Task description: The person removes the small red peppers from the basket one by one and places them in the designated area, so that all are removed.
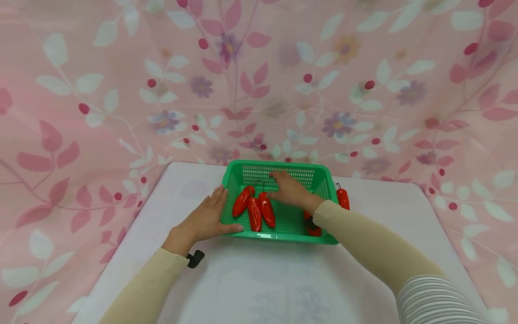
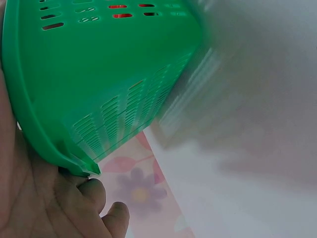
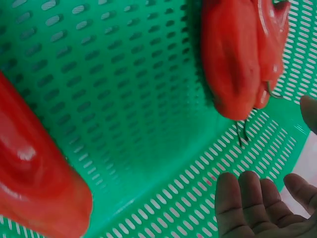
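Left hand rests flat, fingers straight, against the left wall of the green perforated plastic basket on the white table. Right hand hovers released inside the basket, just beside three glossy red plastic chili peppers; it grasps nothing.

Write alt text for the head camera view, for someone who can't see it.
A person's left hand rests flat against a green plastic basket holding red peppers, while the right hand reaches inside. The basket sits on a white table before a pink floral cloth.
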`<state>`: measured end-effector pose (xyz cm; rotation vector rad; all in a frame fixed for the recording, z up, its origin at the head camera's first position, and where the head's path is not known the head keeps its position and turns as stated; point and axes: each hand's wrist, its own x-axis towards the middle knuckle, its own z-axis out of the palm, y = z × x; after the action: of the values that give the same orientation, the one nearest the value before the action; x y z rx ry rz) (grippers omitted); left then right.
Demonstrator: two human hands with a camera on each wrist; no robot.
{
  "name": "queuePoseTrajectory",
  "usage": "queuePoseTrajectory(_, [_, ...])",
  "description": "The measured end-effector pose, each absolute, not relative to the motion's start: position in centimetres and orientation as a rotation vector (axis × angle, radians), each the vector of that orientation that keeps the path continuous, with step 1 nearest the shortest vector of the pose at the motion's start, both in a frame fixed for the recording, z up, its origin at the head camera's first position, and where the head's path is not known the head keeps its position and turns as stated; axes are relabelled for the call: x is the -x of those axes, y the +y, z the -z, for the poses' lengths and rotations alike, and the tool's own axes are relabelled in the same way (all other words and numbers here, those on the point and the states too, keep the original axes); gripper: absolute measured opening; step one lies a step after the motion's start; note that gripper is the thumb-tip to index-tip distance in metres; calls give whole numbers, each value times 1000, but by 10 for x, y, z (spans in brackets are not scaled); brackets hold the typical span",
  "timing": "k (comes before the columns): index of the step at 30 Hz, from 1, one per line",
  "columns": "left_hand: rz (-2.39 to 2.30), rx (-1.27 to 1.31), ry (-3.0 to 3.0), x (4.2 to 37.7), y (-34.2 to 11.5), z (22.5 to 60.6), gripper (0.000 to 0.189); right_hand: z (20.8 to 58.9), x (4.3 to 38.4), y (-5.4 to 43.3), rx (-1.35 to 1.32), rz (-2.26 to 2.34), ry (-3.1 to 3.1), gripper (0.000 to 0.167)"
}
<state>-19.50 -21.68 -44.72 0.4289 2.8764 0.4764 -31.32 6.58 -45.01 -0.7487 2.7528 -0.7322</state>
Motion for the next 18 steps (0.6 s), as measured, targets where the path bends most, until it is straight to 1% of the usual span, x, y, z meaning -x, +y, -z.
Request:
queuePoseTrajectory(8, [-465,-444,2886,194,-216,446,133,465,313,59,759,675,2674,81])
queuePoseTrajectory(18, [-484,-451,2892,194,-217,447,133,478,312,53,801,638,2631,84])
